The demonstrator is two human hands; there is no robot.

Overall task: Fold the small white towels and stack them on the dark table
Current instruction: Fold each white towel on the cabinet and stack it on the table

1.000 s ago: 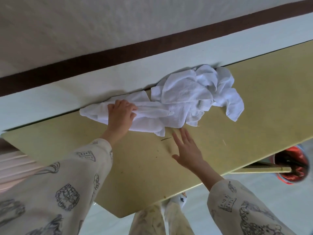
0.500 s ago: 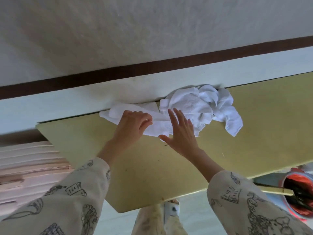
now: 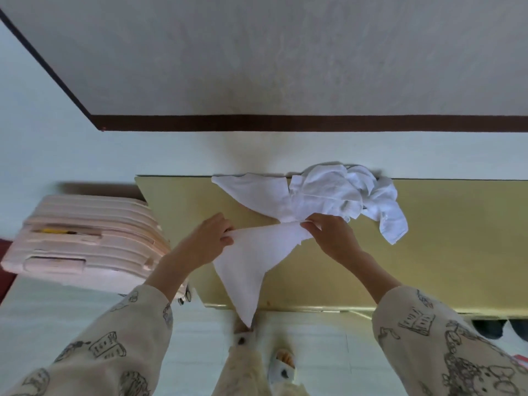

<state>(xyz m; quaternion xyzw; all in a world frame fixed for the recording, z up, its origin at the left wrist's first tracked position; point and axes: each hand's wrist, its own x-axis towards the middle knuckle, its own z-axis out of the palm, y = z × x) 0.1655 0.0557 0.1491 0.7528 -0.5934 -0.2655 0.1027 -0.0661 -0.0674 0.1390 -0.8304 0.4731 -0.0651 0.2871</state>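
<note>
Head view: left hand [image 3: 213,237] and right hand [image 3: 331,238] each pinch top corner of white towel [image 3: 251,264], stretched between them, tail hanging past near edge of yellow table [image 3: 445,252]. Crumpled towel pile [image 3: 337,195] at 12 o'clock of held towel, against far edge. Pink suitcase [image 3: 85,241] at 9 o'clock, on floor beside table. Slippered foot [image 3: 281,364] at 6 o'clock.

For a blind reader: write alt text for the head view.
Both hands hold one white towel stretched above a yellowish table: left hand and right hand each pinch a corner, the rest hanging past the near edge. A crumpled towel pile lies behind; a pink suitcase stands left.
</note>
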